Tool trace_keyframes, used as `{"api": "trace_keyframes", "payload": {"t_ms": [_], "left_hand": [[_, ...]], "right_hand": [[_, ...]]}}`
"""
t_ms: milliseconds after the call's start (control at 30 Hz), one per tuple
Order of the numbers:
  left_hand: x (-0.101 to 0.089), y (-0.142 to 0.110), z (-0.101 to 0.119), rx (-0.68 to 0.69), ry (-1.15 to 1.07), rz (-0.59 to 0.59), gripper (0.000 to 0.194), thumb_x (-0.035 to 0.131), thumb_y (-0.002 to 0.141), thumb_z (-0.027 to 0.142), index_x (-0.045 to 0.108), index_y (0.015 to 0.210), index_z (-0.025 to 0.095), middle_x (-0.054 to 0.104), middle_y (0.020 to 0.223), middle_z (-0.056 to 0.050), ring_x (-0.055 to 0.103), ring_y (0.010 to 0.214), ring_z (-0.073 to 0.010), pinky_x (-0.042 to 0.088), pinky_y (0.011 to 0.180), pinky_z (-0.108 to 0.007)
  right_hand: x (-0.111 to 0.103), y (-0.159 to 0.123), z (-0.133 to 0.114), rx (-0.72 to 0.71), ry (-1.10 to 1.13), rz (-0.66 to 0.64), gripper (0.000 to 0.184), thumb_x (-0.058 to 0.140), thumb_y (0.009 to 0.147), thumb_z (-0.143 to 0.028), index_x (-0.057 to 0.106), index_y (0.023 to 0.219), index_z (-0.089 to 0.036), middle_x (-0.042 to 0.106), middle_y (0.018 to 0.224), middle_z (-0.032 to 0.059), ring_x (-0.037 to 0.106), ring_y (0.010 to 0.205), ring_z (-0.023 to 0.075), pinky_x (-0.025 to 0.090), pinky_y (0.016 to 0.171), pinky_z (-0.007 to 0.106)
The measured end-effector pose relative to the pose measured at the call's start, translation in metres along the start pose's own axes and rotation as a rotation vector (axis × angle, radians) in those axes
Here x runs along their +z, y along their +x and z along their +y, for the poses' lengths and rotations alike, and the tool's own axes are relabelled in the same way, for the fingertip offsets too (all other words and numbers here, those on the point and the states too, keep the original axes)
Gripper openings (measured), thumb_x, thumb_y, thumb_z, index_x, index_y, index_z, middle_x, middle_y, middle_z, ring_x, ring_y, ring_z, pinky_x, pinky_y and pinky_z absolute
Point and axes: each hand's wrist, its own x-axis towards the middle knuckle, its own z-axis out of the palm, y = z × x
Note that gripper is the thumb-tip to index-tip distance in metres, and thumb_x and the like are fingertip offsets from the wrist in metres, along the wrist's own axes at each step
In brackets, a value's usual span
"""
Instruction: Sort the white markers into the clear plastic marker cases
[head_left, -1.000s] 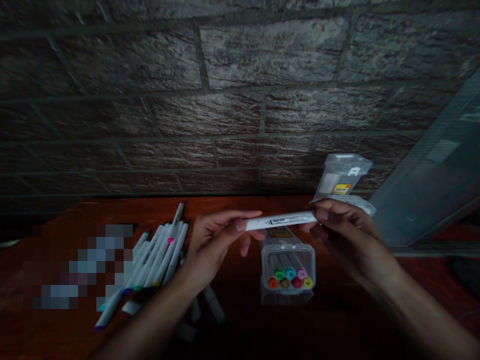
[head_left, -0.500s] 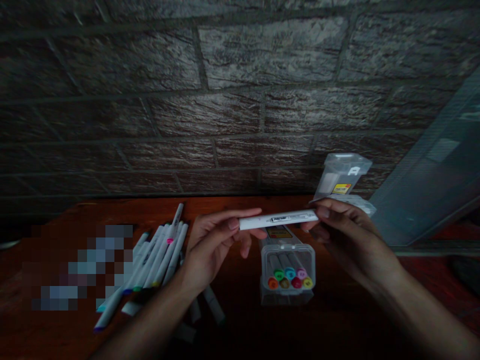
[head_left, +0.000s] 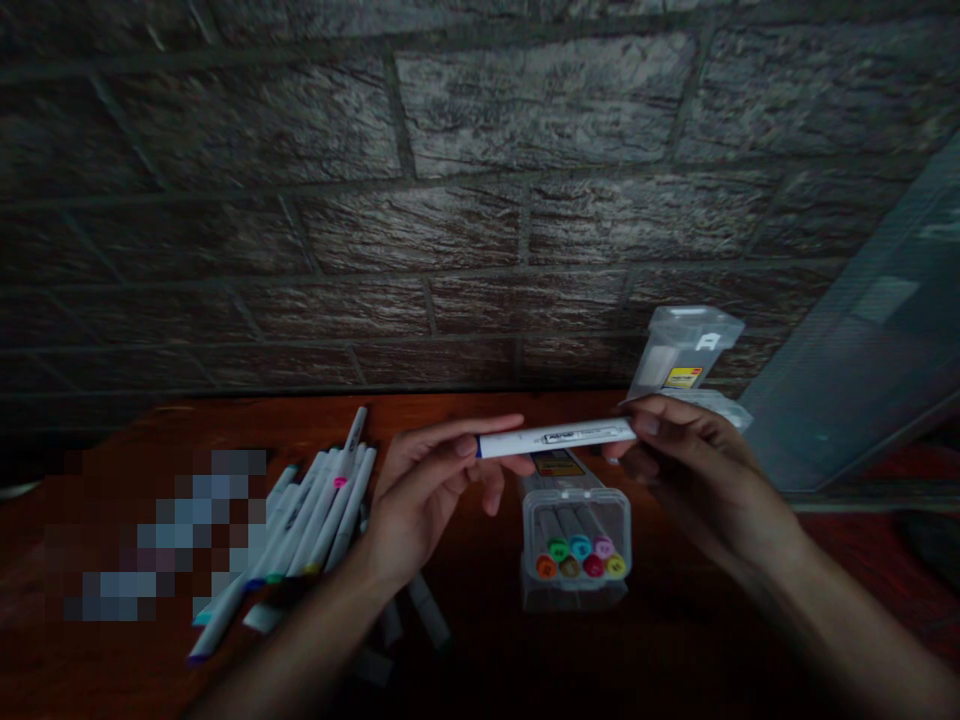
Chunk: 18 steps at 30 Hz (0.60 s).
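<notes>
Your left hand and right hand pinch opposite ends of a slim white plastic marker, above the clear, boxy plastic case — a slack pinch could drop it there.

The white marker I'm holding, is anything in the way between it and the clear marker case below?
Nothing visible stands between the white marker, held at its ends by the left hand and right hand, and the clear case. Whether a lid closes the case's near end, I can't tell.
</notes>
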Motion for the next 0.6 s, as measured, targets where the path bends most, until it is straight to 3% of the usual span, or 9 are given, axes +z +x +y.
{"api": "trace_keyframes", "payload": {"t_ms": [200, 400, 600], "left_hand": [[-0.001, 0.002, -0.006, -0.015, 0.111, 0.071, 0.024, 0.068, 0.095, 0.025, 0.085, 0.111, 0.020, 0.083, 0.083, -0.011, 0.059, 0.054, -0.0123, 0.047, 0.052, -0.024], [-0.002, 0.004, -0.007, -0.005, 0.214, 0.095, 0.019, 0.074, 0.093, 0.029, 0.086, 0.106, 0.022, 0.081, 0.074, -0.007, 0.056, 0.051, -0.0108, 0.045, 0.050, -0.025], [-0.003, 0.003, -0.012, -0.008, 0.290, 0.105, 0.017, 0.079, 0.090, 0.030, 0.085, 0.105, 0.022, 0.079, 0.074, -0.005, 0.056, 0.052, -0.0090, 0.042, 0.050, -0.022]], "right_hand": [[-0.002, -0.001, 0.005, -0.049, -0.055, 0.035, 0.017, 0.087, 0.080, -0.041, 0.085, 0.090, -0.027, 0.077, 0.071, 0.0021, 0.048, 0.056, 0.0117, 0.035, 0.051, 0.025], [-0.005, -0.003, 0.006, -0.134, -0.153, -0.006, 0.011, 0.084, 0.085, -0.035, 0.086, 0.094, -0.030, 0.080, 0.077, 0.0017, 0.064, 0.066, 0.0145, 0.046, 0.057, 0.026], [-0.005, -0.002, 0.005, -0.155, -0.199, -0.028, 0.010, 0.085, 0.085, -0.035, 0.086, 0.095, -0.032, 0.081, 0.080, 0.0015, 0.070, 0.071, 0.0159, 0.050, 0.061, 0.026]]}}
